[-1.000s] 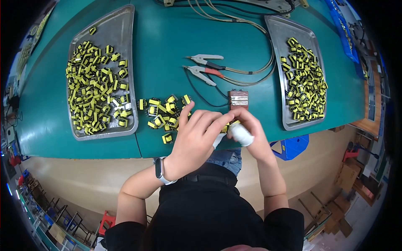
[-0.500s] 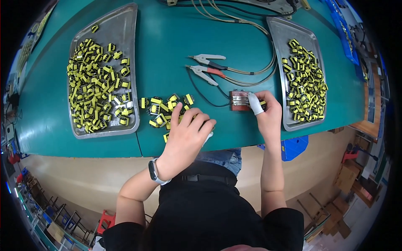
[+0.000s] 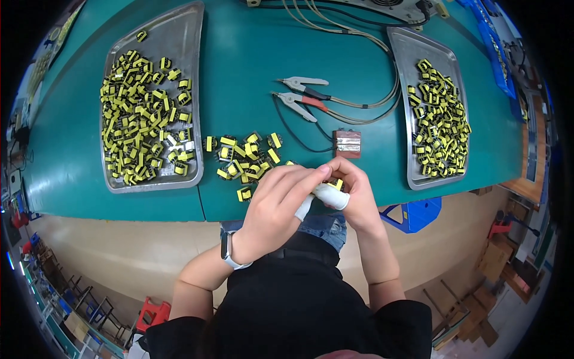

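Close to the table's front edge, my two hands meet around a small yellow-taped transformer (image 3: pixel 336 183). My right hand (image 3: pixel 357 200) is closed on it, with a white finger cot showing across its front. My left hand (image 3: pixel 276 202) has its fingertips pressed against the same spot, closed, its thumb also in a white cot. The fingers hide most of the part. Left of them lies a loose pile of similar transformers (image 3: pixel 242 157). Just beyond my hands sits a brown test block (image 3: pixel 347 145) with bright metal strips, wired by black leads.
Metal trays of transformers stand at the left (image 3: pixel 194 72) and right (image 3: pixel 402 66). Two clips, one with a black sleeve (image 3: pixel 305 82) and one with a red sleeve (image 3: pixel 297 105), lie between them, cables running back to a device (image 3: pixel 388 7). A blue stool (image 3: pixel 418 215) stands below the table edge.
My right hand has left the test block and come toward me with a transformer. My left hand has moved right from the pile to meet it.
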{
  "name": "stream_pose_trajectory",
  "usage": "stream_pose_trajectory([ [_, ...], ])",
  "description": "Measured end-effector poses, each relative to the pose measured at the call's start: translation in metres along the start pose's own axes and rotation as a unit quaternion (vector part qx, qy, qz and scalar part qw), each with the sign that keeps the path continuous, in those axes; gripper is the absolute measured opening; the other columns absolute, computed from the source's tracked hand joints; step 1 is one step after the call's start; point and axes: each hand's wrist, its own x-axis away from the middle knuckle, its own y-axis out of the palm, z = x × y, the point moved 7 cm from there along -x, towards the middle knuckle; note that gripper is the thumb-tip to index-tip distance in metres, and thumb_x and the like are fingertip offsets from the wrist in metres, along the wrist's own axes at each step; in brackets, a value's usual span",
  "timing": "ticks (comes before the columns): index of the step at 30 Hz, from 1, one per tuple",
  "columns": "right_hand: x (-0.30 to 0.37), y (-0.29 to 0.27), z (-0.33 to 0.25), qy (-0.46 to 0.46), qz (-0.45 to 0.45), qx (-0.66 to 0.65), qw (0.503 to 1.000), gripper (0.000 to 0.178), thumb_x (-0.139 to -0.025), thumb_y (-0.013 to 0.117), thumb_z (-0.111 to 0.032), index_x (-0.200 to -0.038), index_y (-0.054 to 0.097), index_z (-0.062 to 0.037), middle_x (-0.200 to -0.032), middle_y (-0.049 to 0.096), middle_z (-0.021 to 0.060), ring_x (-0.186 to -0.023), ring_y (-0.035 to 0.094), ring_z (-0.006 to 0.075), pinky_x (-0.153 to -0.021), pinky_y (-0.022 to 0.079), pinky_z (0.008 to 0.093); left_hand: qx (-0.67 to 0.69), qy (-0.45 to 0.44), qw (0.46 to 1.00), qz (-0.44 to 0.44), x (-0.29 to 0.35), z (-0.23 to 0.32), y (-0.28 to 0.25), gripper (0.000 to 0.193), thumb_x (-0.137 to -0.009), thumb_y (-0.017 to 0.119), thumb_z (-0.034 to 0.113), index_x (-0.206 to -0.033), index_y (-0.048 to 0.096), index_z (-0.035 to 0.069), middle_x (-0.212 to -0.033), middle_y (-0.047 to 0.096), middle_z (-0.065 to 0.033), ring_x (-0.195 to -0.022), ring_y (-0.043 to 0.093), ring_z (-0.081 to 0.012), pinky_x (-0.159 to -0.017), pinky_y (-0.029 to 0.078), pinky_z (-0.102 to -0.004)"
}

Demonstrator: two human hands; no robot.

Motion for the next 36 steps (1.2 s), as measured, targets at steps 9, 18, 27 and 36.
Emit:
stream_pose_trajectory([
  [9,-0.005,-0.041,-0.020,-0.083,0.100,0.148,0.981,0.024,-0.088,0.078,-0.010,-0.110,0.071,-0.0005,-0.096,0.070,0.0030,-0.086,0.063,0.0090,-0.075,0.050,0.0239,-0.188,-0.090,0.971,0.116,0.070,-0.013,-0.028,0.044,-0.080,0.084,0.003,-0.120,0.066,0.007,-0.119,0.062,-0.0110,-0.111,0.060,-0.0306,-0.095,0.049,-0.0406],
  [18,-0.017,-0.087,-0.041,-0.028,0.190,0.215,0.958,0.020,-0.092,0.075,-0.016,-0.108,0.076,-0.0042,-0.087,0.070,0.0005,-0.063,0.052,0.0042,-0.054,0.035,0.0218,-0.094,-0.207,0.969,0.094,0.083,-0.039,-0.014,0.032,-0.087,0.076,-0.004,-0.118,0.068,0.003,-0.130,0.060,-0.0152,-0.110,0.065,-0.0317,-0.092,0.054,-0.0390],
  [27,-0.022,-0.091,-0.042,-0.010,0.145,0.235,0.961,0.021,-0.092,0.075,-0.018,-0.107,0.076,-0.0045,-0.081,0.068,-0.0003,-0.060,0.052,0.0038,-0.052,0.033,0.0215,-0.098,-0.146,0.983,0.060,0.056,-0.031,0.007,0.054,-0.081,0.077,-0.005,-0.131,0.063,0.006,-0.129,0.059,-0.0143,-0.113,0.060,-0.0347,-0.092,0.051,-0.0426],
  [36,-0.017,-0.096,-0.036,-0.020,0.167,0.200,0.965,0.018,-0.094,0.072,-0.015,-0.108,0.075,-0.0046,-0.084,0.069,0.0003,-0.061,0.054,0.0051,-0.054,0.036,0.0212,-0.193,-0.117,0.974,0.036,0.037,-0.022,0.015,0.073,-0.080,0.084,0.013,-0.145,0.052,0.009,-0.136,0.046,-0.0188,-0.118,0.049,-0.0392,-0.101,0.043,-0.0463],
])
